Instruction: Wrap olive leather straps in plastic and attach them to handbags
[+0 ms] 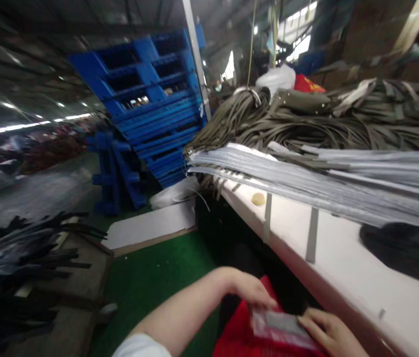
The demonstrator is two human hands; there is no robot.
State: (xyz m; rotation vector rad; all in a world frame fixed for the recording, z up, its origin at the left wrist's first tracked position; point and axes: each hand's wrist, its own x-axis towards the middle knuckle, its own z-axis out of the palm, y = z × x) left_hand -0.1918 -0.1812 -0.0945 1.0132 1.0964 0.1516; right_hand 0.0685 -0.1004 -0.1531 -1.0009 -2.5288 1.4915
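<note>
My left hand (249,291) and my right hand (330,331) meet low in the frame, below the edge of the white table (346,277). Both hold a small flat clear packet (283,327) with a grey piece inside. The left fingers curl over its left end, the right fingers pinch its right end. Under the packet lies red cloth (242,337), on my lap.
A heap of olive-grey straps (306,119) and a stack of long grey-white strips (306,178) cover the table. A black cloth (406,248) lies at its right. Blue pallets (153,99) lean behind. A pile of black strips (27,248) sits at left on the green floor (153,282).
</note>
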